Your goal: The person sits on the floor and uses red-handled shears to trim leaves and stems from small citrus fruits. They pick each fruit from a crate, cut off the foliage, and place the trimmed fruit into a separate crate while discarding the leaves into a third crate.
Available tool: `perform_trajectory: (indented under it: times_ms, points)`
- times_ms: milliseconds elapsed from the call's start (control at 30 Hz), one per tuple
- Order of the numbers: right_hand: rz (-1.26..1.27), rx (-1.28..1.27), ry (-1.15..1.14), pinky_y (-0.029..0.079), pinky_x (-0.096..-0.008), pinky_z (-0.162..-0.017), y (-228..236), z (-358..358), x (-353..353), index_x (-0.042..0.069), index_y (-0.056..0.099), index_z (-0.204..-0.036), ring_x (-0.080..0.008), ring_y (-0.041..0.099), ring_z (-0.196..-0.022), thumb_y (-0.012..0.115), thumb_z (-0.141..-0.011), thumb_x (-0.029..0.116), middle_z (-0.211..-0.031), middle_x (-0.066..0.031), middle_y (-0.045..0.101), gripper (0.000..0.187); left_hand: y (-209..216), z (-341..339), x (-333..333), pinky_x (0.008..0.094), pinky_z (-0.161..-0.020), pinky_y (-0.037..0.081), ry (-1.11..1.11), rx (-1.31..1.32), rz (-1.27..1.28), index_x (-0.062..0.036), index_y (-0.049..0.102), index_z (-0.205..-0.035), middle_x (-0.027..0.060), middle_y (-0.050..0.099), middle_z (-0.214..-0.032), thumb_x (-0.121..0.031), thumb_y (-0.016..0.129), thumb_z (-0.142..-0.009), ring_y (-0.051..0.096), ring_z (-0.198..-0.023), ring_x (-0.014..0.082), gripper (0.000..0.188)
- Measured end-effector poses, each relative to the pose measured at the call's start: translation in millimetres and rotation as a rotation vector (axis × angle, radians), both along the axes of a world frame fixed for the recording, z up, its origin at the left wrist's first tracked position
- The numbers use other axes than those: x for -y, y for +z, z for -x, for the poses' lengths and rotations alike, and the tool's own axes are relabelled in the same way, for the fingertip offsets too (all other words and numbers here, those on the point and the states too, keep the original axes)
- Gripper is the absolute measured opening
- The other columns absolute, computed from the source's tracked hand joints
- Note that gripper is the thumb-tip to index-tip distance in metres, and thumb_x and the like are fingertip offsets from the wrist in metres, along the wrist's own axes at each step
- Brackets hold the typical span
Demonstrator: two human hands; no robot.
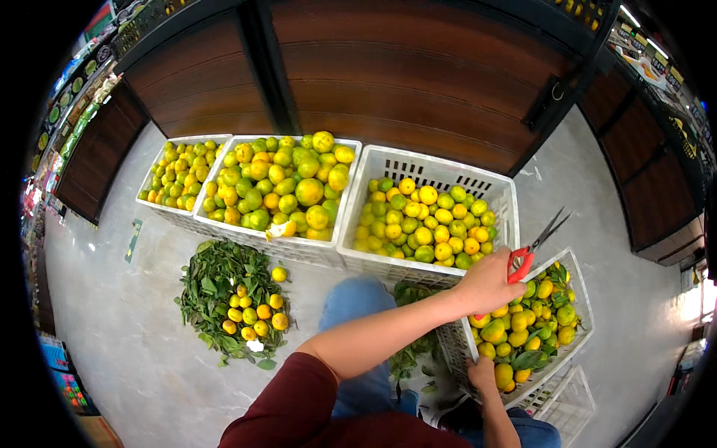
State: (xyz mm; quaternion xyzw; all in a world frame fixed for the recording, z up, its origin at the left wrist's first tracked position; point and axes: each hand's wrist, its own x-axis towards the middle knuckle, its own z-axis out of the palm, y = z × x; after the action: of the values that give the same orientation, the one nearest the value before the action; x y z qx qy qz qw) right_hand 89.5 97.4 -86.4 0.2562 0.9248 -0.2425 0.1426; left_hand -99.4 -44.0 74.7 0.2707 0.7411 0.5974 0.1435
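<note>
My left hand [489,285] reaches across to the right and is closed around red-handled scissors [521,263], their blades apart and pointing up and away. Just below it stands a tilted white crate [581,287] of green and yellow citrus fruit [534,321], some with leaves on. My right hand [484,373] grips the near left rim of this crate, its fingertips partly hidden. Beyond my left hand is a larger white crate [510,198] with loose citrus fruit [424,224].
Two more full fruit crates [354,168] stand to the left, against a brown wood-panelled stand [418,82]. Cut leaves [213,276] lie heaped on the grey floor with several yellow fruits [254,317]. More leaves [407,351] lie by my legs; another white crate [571,407] is under the tilted one.
</note>
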Motion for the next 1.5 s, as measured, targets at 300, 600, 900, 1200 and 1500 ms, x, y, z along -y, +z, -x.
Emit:
perform_trajectory:
  times_ms: [300,600,900,1200,1500]
  points:
    - [0.258,0.126,0.014,0.043,-0.0448,-0.075,4,20,92,-0.007,0.029,-0.113,-0.0440,0.054,-0.085,0.060,-0.072,0.029,-0.088,-0.0315,0.054,0.063,-13,-6,-7,0.0360,-0.064,0.044,-0.025,-0.047,-0.010,0.0041,0.047,-0.087,0.0197,0.055,-0.075,-0.027,0.064,-0.064,0.056,-0.071,0.0319,0.042]
    - [0.384,-0.254,-0.037,0.042,-0.0368,-0.071,48,42,84,-0.004,0.051,-0.100,-0.0298,0.055,-0.078,0.054,-0.079,0.025,-0.085,-0.0206,0.058,0.036,-59,-12,7,0.0304,-0.066,0.041,-0.150,0.343,-0.019,0.0030,0.052,-0.086,0.0098,0.055,-0.079,-0.030,0.062,-0.070,0.052,-0.073,0.0167,0.037]
    - [0.612,-0.497,0.044,0.040,-0.0351,-0.087,138,47,36,-0.006,0.022,-0.128,-0.0268,0.043,-0.111,0.062,-0.076,0.038,-0.122,-0.0201,0.039,0.079,-53,-62,-3,0.0290,-0.065,0.043,-0.296,0.848,-0.319,-0.0048,0.049,-0.106,0.0057,0.053,-0.092,-0.045,0.047,-0.083,0.052,-0.079,0.0132,0.047]
    - [0.954,-0.380,-0.269,0.044,-0.0304,-0.074,108,18,2,0.001,0.023,-0.128,-0.0191,0.054,-0.089,0.057,-0.067,0.003,-0.106,-0.0106,0.050,0.070,-80,-81,-17,0.0395,-0.086,0.036,-0.709,0.841,0.020,-0.0080,0.030,-0.125,0.0096,0.037,-0.121,-0.052,0.051,-0.074,0.040,-0.108,0.0216,0.070]
    - [1.591,-0.841,-0.661,0.039,-0.0510,-0.085,149,14,-48,0.005,0.045,-0.106,-0.0351,0.050,-0.099,0.048,-0.063,-0.002,-0.100,-0.0163,0.053,0.043,-112,-84,-31,0.0361,-0.084,0.040,-0.630,-0.009,0.601,0.0000,0.040,-0.116,0.0186,0.045,-0.114,-0.022,0.060,-0.074,0.046,-0.104,0.0304,0.052]
